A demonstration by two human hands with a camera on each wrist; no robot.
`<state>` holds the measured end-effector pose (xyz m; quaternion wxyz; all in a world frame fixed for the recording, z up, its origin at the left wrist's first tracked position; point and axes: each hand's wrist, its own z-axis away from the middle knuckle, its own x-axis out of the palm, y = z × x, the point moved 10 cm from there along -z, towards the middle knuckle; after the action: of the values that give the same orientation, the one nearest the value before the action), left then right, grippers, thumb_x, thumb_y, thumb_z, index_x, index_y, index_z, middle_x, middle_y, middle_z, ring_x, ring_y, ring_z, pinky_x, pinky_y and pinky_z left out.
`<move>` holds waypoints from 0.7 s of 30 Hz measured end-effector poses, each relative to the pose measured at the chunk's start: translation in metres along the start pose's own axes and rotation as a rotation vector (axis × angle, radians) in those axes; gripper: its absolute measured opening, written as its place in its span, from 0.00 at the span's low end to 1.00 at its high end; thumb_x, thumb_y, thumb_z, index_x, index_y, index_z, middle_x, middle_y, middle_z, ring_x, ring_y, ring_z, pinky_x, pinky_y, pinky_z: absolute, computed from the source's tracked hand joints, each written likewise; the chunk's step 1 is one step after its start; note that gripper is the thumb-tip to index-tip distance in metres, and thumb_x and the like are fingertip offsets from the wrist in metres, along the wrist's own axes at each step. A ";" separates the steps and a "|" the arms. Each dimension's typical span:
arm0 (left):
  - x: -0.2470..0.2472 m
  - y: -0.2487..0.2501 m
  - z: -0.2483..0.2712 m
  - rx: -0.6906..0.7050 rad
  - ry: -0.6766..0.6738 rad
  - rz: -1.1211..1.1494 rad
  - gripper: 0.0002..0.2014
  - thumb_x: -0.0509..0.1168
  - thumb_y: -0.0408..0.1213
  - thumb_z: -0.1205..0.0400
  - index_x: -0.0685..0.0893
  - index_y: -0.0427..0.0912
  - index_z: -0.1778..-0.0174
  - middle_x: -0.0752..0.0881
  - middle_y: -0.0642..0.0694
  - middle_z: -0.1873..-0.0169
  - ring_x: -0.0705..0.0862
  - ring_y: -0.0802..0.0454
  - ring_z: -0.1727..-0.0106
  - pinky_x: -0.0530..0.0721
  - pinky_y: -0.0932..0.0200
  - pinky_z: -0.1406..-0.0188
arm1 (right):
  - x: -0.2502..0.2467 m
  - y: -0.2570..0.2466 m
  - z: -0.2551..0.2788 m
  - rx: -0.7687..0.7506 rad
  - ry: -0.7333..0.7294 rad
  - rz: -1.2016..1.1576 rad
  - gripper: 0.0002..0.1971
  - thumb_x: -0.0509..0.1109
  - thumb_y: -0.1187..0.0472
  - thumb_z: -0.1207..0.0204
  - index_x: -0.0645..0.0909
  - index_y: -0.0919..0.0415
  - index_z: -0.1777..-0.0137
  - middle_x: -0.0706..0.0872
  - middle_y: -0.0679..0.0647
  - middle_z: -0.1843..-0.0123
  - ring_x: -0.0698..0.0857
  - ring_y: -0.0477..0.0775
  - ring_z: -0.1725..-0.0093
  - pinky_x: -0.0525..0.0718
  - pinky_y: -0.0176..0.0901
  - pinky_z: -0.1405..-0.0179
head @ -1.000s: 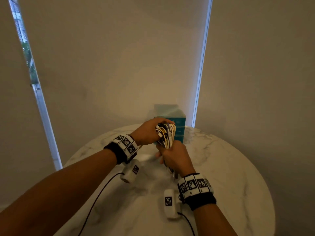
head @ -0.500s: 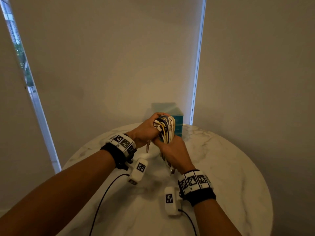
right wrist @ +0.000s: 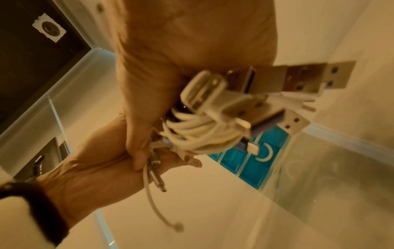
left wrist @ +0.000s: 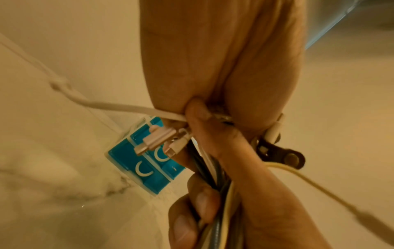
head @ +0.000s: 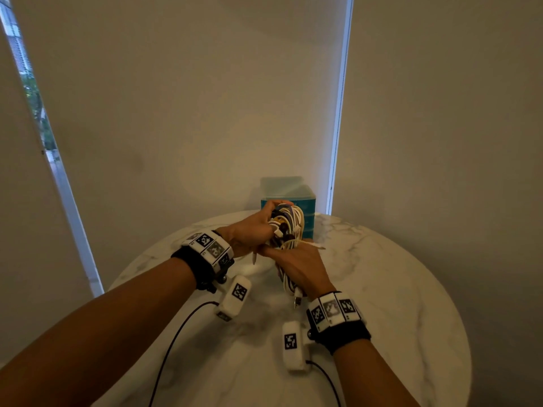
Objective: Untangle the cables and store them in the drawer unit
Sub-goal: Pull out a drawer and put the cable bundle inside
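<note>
A tangled bundle of cables [head: 289,227], white, yellow and dark, is held upright above the marble table [head: 382,289]. My left hand [head: 252,227] grips its upper part, fingers curled over the top. My right hand [head: 296,265] grips the lower part, with loose ends and plugs [head: 297,301] hanging below it. In the right wrist view several USB plugs [right wrist: 298,79] stick out of the white coil [right wrist: 198,134]. In the left wrist view a white strand [left wrist: 119,107] runs off to the left. The teal drawer unit [head: 308,212] stands right behind the bundle, drawers closed.
The round table's far edge lies just behind the drawer unit, against closed blinds [head: 205,98]. Wrist-camera leads [head: 173,342] trail over the near tabletop. A window strip [head: 35,107] shows at the left.
Both hands have lifted the bundle slightly and turned it; the right hand has shifted lower on the cables, and a white end now pokes out to the right.
</note>
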<state>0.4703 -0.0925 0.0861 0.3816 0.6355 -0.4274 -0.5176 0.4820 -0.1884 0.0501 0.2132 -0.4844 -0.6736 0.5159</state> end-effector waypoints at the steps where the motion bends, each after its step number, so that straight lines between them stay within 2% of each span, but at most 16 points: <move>1: 0.002 0.000 -0.002 -0.013 0.001 0.016 0.31 0.58 0.17 0.12 0.68 0.50 0.16 0.80 0.37 0.28 0.85 0.42 0.30 0.93 0.52 0.41 | -0.001 0.002 0.001 0.018 0.031 -0.028 0.14 0.86 0.53 0.26 0.82 0.38 0.55 0.89 0.34 0.64 0.88 0.30 0.60 0.88 0.34 0.51; 3: 0.006 0.003 -0.006 -0.010 -0.010 0.023 0.31 0.55 0.17 0.12 0.69 0.50 0.17 0.80 0.36 0.27 0.85 0.39 0.28 0.92 0.46 0.36 | -0.004 0.006 0.000 0.045 0.103 -0.120 0.10 0.84 0.54 0.26 0.85 0.43 0.55 0.92 0.38 0.64 0.90 0.35 0.61 0.87 0.36 0.54; 5: 0.010 0.009 -0.009 0.012 -0.025 -0.003 0.31 0.55 0.17 0.12 0.69 0.49 0.17 0.80 0.37 0.28 0.84 0.40 0.27 0.92 0.47 0.36 | -0.006 0.006 0.002 0.074 0.134 -0.170 0.06 0.81 0.57 0.21 0.86 0.48 0.54 0.91 0.45 0.64 0.89 0.41 0.64 0.86 0.35 0.59; 8: 0.018 0.017 -0.012 0.045 -0.041 -0.062 0.31 0.57 0.16 0.14 0.69 0.48 0.17 0.81 0.38 0.29 0.84 0.42 0.28 0.91 0.52 0.38 | -0.008 0.007 0.003 0.108 0.129 -0.209 0.11 0.72 0.59 0.13 0.81 0.52 0.59 0.86 0.51 0.70 0.84 0.43 0.74 0.83 0.37 0.68; 10: 0.020 0.020 -0.015 0.062 -0.023 -0.119 0.29 0.57 0.17 0.14 0.71 0.46 0.18 0.83 0.40 0.33 0.85 0.45 0.32 0.90 0.57 0.40 | -0.005 0.006 0.006 0.133 0.103 -0.231 0.14 0.69 0.58 0.10 0.83 0.53 0.59 0.87 0.50 0.72 0.84 0.46 0.75 0.84 0.40 0.68; 12: 0.018 0.024 -0.020 0.092 0.008 -0.216 0.26 0.57 0.17 0.14 0.74 0.43 0.22 0.86 0.43 0.39 0.86 0.48 0.36 0.87 0.63 0.42 | 0.002 0.011 0.007 0.185 0.070 -0.276 0.16 0.68 0.56 0.09 0.85 0.58 0.60 0.90 0.53 0.71 0.86 0.51 0.73 0.86 0.45 0.66; 14: 0.007 0.028 -0.023 0.093 0.045 -0.359 0.25 0.60 0.19 0.18 0.78 0.45 0.27 0.88 0.45 0.41 0.88 0.47 0.37 0.87 0.64 0.43 | 0.007 0.018 0.006 0.223 0.033 -0.333 0.14 0.69 0.58 0.11 0.85 0.61 0.58 0.87 0.59 0.69 0.85 0.54 0.74 0.85 0.50 0.65; 16: -0.002 0.035 -0.023 0.104 0.048 -0.623 0.26 0.68 0.25 0.21 0.77 0.49 0.28 0.90 0.46 0.42 0.89 0.46 0.42 0.89 0.55 0.47 | 0.008 0.023 0.003 0.247 -0.008 -0.300 0.11 0.73 0.59 0.14 0.86 0.61 0.57 0.85 0.61 0.68 0.83 0.55 0.73 0.84 0.52 0.63; 19: -0.004 0.048 -0.021 0.172 0.072 -1.157 0.27 0.77 0.38 0.26 0.76 0.53 0.34 0.90 0.49 0.46 0.88 0.46 0.51 0.90 0.45 0.53 | 0.006 0.027 0.000 0.261 -0.054 -0.201 0.09 0.80 0.56 0.19 0.87 0.58 0.58 0.84 0.57 0.70 0.81 0.52 0.73 0.82 0.49 0.65; 21: -0.002 0.059 -0.022 0.254 0.108 -1.234 0.25 0.79 0.40 0.28 0.76 0.53 0.38 0.90 0.49 0.50 0.87 0.45 0.55 0.90 0.44 0.56 | 0.006 0.025 -0.004 0.251 -0.062 -0.193 0.09 0.82 0.55 0.20 0.87 0.58 0.57 0.84 0.55 0.70 0.80 0.50 0.73 0.81 0.47 0.68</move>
<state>0.4833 -0.1098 0.1452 -0.0445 0.8305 -0.0206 -0.5548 0.4931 -0.1811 0.0279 0.2997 -0.3710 -0.6534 0.5879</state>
